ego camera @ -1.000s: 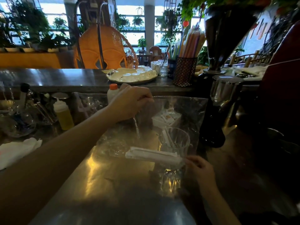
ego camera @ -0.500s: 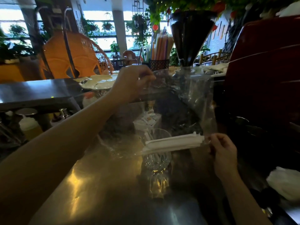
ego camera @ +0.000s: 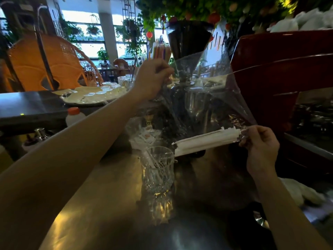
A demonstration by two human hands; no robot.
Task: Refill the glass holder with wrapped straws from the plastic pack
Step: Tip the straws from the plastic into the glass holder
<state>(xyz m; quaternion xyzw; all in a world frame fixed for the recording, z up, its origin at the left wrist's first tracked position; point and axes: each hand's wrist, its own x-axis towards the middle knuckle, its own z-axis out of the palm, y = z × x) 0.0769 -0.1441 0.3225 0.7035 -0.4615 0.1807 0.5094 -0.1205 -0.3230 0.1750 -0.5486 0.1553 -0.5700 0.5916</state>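
Holding a clear plastic pack (ego camera: pixel 203 98) up over the bench (ego camera: pixel 100 204), the person had both hands closed on it. The left hand (ego camera: pixel 153 78) was raised high, its fingers (ego camera: pixel 163 68) curled tight around an upper corner of the film. The right hand (ego camera: pixel 259 145) was lower and to the right, its fingers (ego camera: pixel 249 135) pinched on the bottom corner of the pack. A bundle of white wrapped straws (ego camera: pixel 207 139) lay inside the pack along its lower edge, its right end just beside the right fingers, its left end tilted down toward the glass holder (ego camera: pixel 157 170). That end hung just above the holder's rim; whether it touched could not be told. The holder stood upright on the bench below the pack, with a few wrapped straws already leaning inside. Behind it a dark coffee grinder (ego camera: pixel 187 44) showed through the film, and a red machine (ego camera: pixel 281 73) stood at the right.
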